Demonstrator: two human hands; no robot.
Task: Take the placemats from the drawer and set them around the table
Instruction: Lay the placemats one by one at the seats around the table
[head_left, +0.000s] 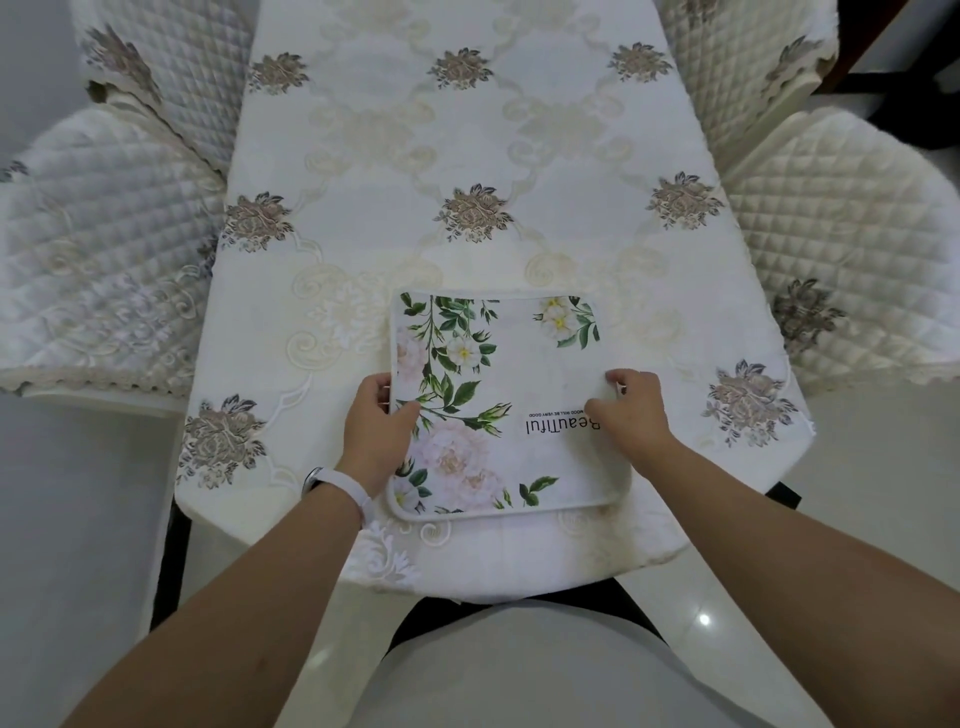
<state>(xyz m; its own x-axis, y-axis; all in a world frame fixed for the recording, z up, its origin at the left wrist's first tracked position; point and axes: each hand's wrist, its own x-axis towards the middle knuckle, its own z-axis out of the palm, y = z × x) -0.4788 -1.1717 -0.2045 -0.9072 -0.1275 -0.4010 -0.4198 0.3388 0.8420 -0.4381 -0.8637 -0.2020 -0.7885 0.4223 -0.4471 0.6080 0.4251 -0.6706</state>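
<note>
Four chairs (104, 249) in quilted cream covers stand on a glossy white floor (857, 519) mirroring one small light (704, 619).

White placemat (519, 374), green-leafed pale blossoms

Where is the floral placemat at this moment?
In the head view, the floral placemat lies at the near end of the table, centre frame, held at its side edges by the left hand and right hand.
</note>
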